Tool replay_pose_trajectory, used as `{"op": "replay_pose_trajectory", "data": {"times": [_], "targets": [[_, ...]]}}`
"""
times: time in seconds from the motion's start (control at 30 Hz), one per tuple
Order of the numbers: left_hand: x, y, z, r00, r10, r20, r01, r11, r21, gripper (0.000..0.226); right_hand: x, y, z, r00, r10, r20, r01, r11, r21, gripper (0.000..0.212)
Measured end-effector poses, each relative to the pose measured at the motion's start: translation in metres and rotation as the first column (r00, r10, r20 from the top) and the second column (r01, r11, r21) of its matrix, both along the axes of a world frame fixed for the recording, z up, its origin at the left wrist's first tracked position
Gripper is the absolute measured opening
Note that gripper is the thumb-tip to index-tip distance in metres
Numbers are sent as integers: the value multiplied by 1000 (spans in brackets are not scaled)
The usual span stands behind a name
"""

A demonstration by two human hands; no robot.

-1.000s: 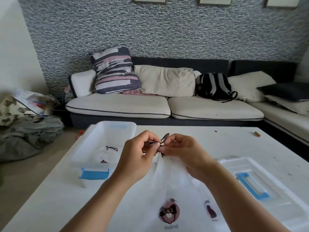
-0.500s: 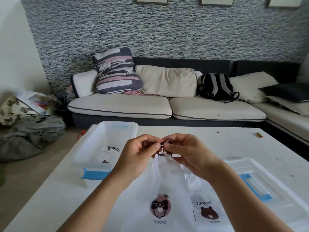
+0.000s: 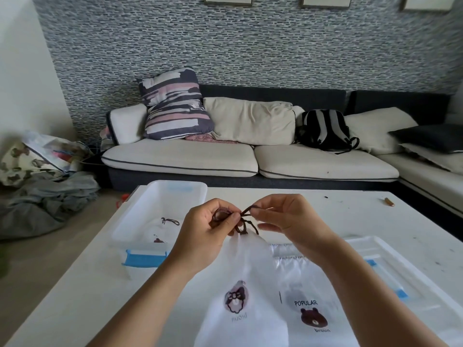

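Two loops of a dark brown drawstring (image 3: 246, 222) stand above the gathered neck of a white translucent pouch (image 3: 246, 266), which hangs upright over the desk (image 3: 313, 204), its lower part printed with a brown bear face. The left hand (image 3: 208, 236) pinches one loop between thumb and forefinger, the other fingers curled in behind it. The right hand (image 3: 290, 219) pinches the other loop at its fingertips, its remaining fingers loosely spread below. The hands sit close together, with the cord's loose ends dangling between them just over the pouch's mouth.

Just right of the held pouch, a second pouch (image 3: 310, 314) lies flat on the desk, marked "POPULAR" over a bear head. To the left stands a clear plastic box (image 3: 140, 221) with a blue latch (image 3: 145, 256); one more small pouch with a dark cord lies inside. The box's lid (image 3: 411, 269) rests on the desk at the right. Beyond the desk is a cream sofa (image 3: 180, 159) bearing a striped cushion (image 3: 175, 106) and a black and grey backpack (image 3: 324, 128).
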State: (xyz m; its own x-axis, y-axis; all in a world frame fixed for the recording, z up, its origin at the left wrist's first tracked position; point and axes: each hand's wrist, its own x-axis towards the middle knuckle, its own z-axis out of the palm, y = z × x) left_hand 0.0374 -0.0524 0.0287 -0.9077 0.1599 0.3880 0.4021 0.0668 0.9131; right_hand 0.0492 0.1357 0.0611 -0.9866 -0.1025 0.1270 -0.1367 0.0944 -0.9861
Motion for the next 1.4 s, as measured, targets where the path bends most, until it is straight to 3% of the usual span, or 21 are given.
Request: {"op": "replay_pose_trajectory", "data": {"times": [0.07, 0.2, 0.27, 0.37, 0.63, 0.8, 1.03, 1.23, 1.4], "targets": [[0, 1, 0, 1000, -5, 24, 5, 1000, -4, 10, 0, 3, 3, 999, -3, -39, 6, 996, 85, 9], [1, 4, 1, 996, -2, 89, -3, 999, 49, 12, 5, -3, 4, 984, 171, -52, -165, 981, 101, 2], [1, 3, 2, 993, -18, 114, 7, 995, 98, 12, 6, -4, 4, 977, 203, -66, -191, 970, 152, 10], [2, 1, 5, 992, -34, 119, 15, 988, 154, 14, 7, -1, 5, 974, 221, -41, -217, 972, 93, 18], [2, -1, 5, 997, -33, 73, 25, 993, 118, 17, 9, -13, 1, 992, 125, -20, -125, 992, 13, 10], [3, -2, 7, 998, -39, 40, 36, 996, 77, 17, 12, -23, 2, 1000, 23, 16, -23, 999, -24, 34], [5, -5, 9, 999, 19, -32, -19, 1000, -25, 21, 12, -19, 3, 998, 43, 37, -44, 999, 29, 3], [5, -4, 10, 981, 86, -174, -110, 985, -132, 21, 11, -17, -1, 1000, -8, 17, 7, 997, 78, 9], [5, -3, 11, 996, 47, -71, -48, 999, -13, 24, 10, -27, -6, 995, -52, -89, 56, 997, 45, 13]]}}
